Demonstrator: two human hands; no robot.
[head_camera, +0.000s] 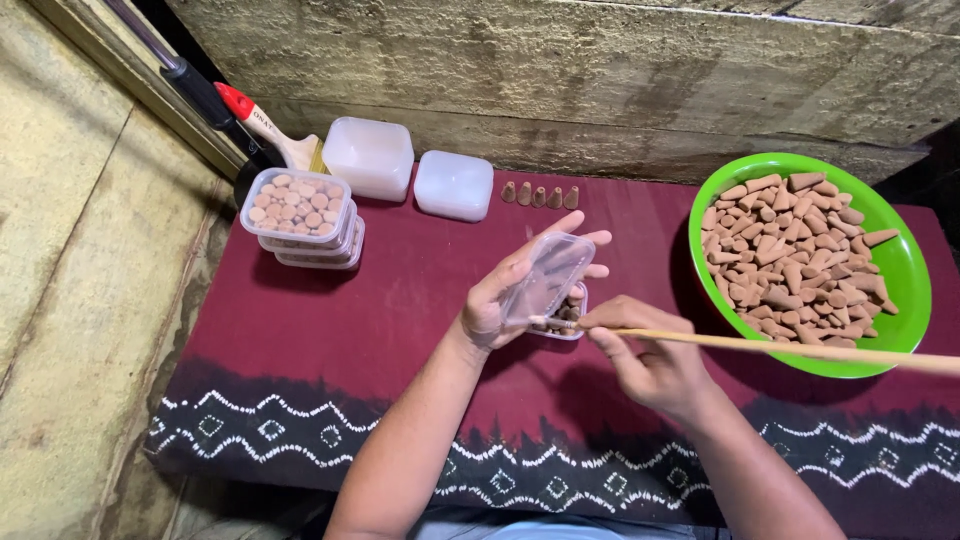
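My left hand (505, 295) holds a clear plastic lid (548, 277) tilted up above a small clear box (566, 318) that has brown cones inside. A thin wooden stick (800, 349) is pinched in my right hand (650, 355), and its tip touches the lid's lower edge. The stick runs off to the right, across the front of a green bowl (905, 270) heaped with several brown cones (790, 260). Both hands hover over a dark red cloth (400, 330) with a white zigzag border.
At the back left stands a stack of clear boxes (300, 215) filled with cones, beside two white tubs turned upside down (368, 155) (453, 184). Several loose cones (540, 195) stand in a row. A paintbrush (270, 125) leans against the rough wall (600, 80).
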